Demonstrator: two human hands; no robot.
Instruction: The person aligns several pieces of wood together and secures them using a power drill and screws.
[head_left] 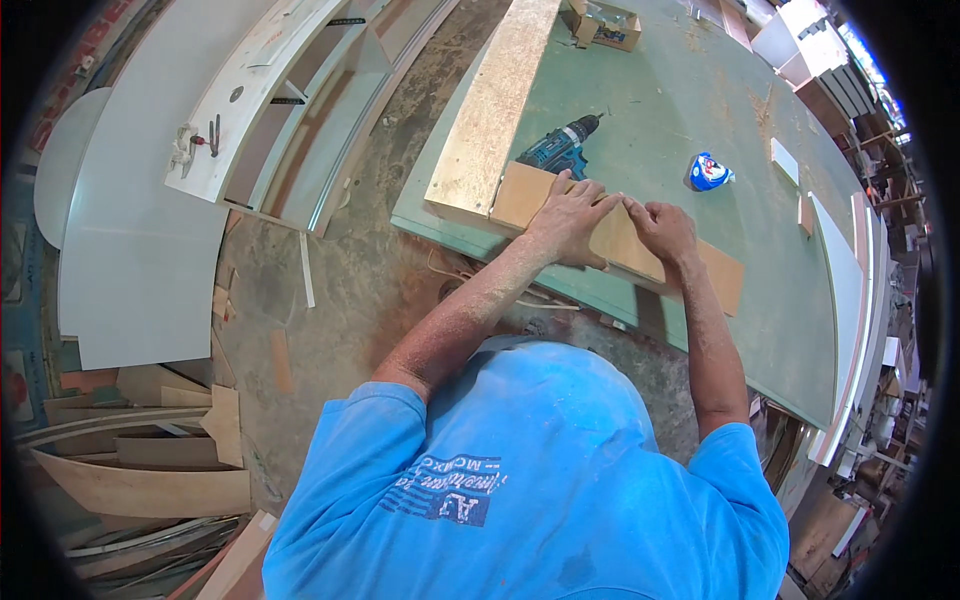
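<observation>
A narrow light-brown wooden board (pixel 722 277) lies along the near side of the green worktable. My left hand (pixel 572 222) grips across the board's width, its fingers over the far side and its thumb at the near edge. Just right of it, my right hand (pixel 665 232) is closed above the same board, fingertips pinched close to the left hand's fingers. Whatever the pinch holds is too small to make out. Beyond the left hand, a teal and black cordless drill (pixel 562 147) lies on its side, with its bit pointing away to the right.
A long wooden beam (pixel 490 115) runs away from the board's left end on the green tabletop (pixel 640 120). A blue and white packet (pixel 709 172) and an open cardboard box (pixel 608 25) sit farther back. A white cabinet frame (pixel 290 110) and wood offcuts (pixel 140 455) stand left.
</observation>
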